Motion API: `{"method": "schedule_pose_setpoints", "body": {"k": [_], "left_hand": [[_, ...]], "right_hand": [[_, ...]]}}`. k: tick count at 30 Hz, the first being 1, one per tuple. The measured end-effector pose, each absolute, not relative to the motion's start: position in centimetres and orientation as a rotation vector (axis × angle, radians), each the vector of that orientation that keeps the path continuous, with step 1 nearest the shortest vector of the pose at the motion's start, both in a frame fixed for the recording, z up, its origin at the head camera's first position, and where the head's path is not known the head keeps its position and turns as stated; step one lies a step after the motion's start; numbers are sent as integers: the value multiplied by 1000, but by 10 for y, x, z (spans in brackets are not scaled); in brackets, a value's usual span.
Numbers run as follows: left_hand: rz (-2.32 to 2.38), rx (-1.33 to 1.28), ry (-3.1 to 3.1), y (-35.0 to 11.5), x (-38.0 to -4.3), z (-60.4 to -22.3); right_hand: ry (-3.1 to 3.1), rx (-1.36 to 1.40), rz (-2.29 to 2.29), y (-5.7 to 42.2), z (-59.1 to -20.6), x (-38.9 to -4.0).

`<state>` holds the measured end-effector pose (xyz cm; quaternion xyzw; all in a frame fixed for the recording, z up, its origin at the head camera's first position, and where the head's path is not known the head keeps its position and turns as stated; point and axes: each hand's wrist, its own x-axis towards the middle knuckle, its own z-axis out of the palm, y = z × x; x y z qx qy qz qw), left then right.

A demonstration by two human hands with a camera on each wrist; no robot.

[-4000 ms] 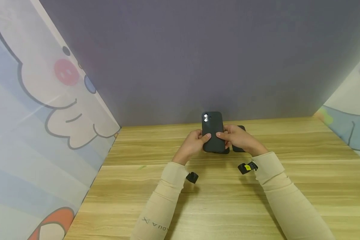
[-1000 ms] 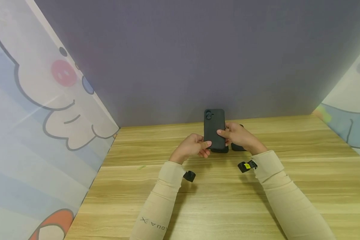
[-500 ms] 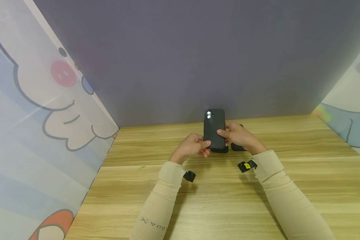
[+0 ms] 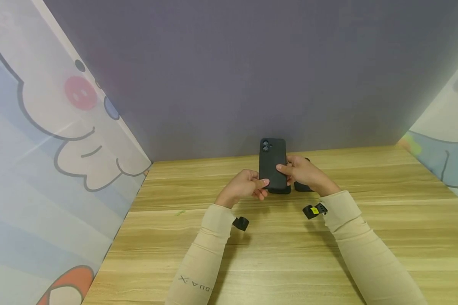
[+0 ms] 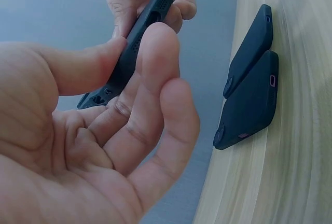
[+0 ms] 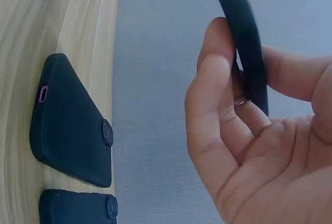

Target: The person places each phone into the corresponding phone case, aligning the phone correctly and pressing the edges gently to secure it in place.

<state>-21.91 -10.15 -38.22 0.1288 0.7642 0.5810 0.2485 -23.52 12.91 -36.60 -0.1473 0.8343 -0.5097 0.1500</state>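
A black phone case (image 4: pixel 272 163) with two lens rings in its upper left corner is held up above the table, its back facing me. Whether a phone sits inside cannot be told. My left hand (image 4: pixel 243 186) pinches its lower left corner, thumb on the back and fingers behind. At the right edge my right hand (image 4: pixel 304 171) grips it, thumb across the back. The left wrist view shows speaker holes along the end of the case (image 5: pixel 150 16). Two black cased phones (image 5: pixel 249 99) (image 6: pixel 67 125) lie side by side beyond the hands, partly hidden in the head view.
The wood-grain table (image 4: pixel 275 254) meets a grey upright panel (image 4: pixel 233 84) just behind the phones. Cartoon-printed sheets (image 4: pixel 42 148) stand at the left and right. A small black wrist camera (image 4: pixel 241 223) hangs at the left cuff, another black wrist camera (image 4: pixel 311 212) at the right.
Compared with four seconds ago, the phone case is slightly higher and further right, and my left hand holds it nearer its lower corner. Over the last second hardly anything has moved.
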Motion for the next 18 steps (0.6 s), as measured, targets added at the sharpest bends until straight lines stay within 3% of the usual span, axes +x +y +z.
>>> {"method": "schedule_pose_setpoints", "body": {"k": [18], "left_hand": [[1572, 432, 2082, -102, -219, -380]], "right_hand": [[2372, -418, -1446, 130, -361, -235]]}}
